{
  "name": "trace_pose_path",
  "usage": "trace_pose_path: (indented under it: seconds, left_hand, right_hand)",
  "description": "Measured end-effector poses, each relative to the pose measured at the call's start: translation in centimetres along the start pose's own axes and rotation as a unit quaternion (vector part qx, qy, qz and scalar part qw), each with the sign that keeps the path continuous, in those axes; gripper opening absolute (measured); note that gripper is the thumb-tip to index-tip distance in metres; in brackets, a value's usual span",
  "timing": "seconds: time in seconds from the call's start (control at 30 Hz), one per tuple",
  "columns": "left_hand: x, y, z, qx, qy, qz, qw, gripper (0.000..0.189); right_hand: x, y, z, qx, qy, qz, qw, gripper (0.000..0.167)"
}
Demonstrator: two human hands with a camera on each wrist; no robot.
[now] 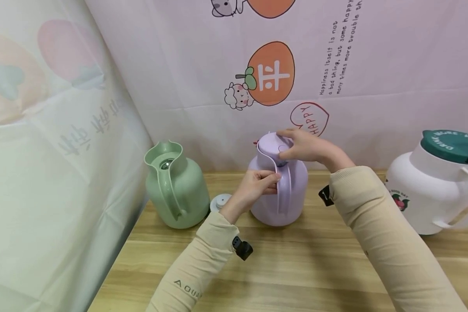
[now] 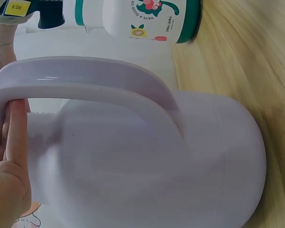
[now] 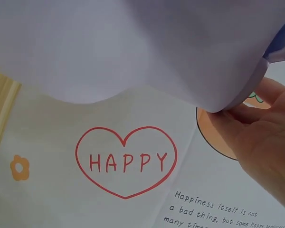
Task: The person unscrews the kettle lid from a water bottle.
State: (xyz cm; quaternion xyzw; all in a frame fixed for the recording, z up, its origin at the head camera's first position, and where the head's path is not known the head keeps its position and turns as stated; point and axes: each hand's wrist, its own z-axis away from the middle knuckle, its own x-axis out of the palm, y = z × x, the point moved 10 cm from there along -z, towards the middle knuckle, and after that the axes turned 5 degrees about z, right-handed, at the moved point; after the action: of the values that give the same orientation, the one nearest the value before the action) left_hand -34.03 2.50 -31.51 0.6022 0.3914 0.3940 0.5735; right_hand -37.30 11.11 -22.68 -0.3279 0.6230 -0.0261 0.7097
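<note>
One green jug point(image 1: 193, 190) gapes open at left, white jug point(image 1: 429, 190) stands lidded at right; between them, the lilac jug point(image 1: 267, 206) (smooth, round-bodied), left hand point(image 1: 256, 184) gripping its handle point(image 1: 284, 195), right hand point(image 1: 305, 146) grasping its lid point(image 1: 271, 143).

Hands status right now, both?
Left hand: closed, holding the handle of the lilac jug.
Right hand: closed, gripping the lilac lid at the jug's top.

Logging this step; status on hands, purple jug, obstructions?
Left hand holds purple jug by handle; right hand grips lid. Purple jug upright on table, lid's seating unclear. Green jug stands apart, not blocking.
</note>
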Motion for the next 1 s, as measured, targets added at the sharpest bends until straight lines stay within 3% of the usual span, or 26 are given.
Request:
trace_pose_path:
  seconds: [0.13,0.4,0.63,1.0]
  left_hand:
    - [-0.3,-0.2,0.4,-0.008,0.004,-0.007,0.9999,0.034]
    - [-0.6,-0.4,1.4,-0.016,-0.002,-0.020,0.9997,0.039]
    - [-0.1,0.1,1.3,0.005,-0.020,-0.048,0.9986,0.034]
    - [0.7,0.1,1.0,0.021,-0.047,-0.066,0.9965,0.040]
  right_hand:
    - [0.1,-0.2,0.1,-0.002,0.000,-0.011,0.9999,0.075]
    - [0.1,-0.3,0.8,0.033,0.044,0.004,0.9985,0.079]
    - [-0.4,-0.9,0.7,0.016,0.057,0.026,0.9979,0.074]
    - [-0.1,-0.7,0.6,0.006,0.011,-0.008,0.9999,0.074]
